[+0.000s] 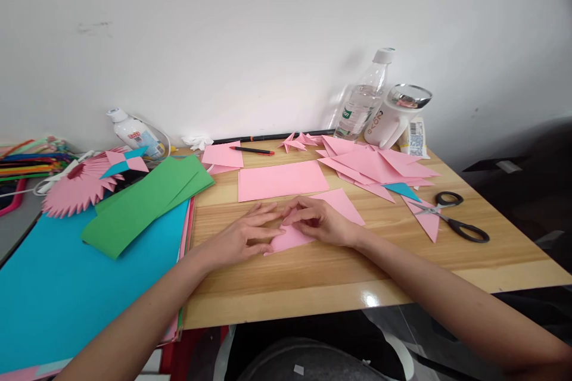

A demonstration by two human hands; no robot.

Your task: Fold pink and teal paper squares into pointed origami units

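A pink paper strip (344, 205) lies slantwise on the wooden table under both hands. My left hand (245, 233) rests flat at its left end with the fingers stretched out and slightly spread. Over the strip's left half, my right hand (320, 221) is curled, thumb and fingertips pinched together at the paper; the exact grip is partly hidden by the fingers. Just behind the hands lies a flat stack of pink rectangles (281, 180).
Black-handled scissors (451, 214) lie right, beside a pile of folded pink pieces (375, 166). A water bottle (361, 98) and white mug (395, 119) stand behind. Green strips (147, 202) and blue sheets (89, 286) cover the left. A pen (252, 150) lies at the back.
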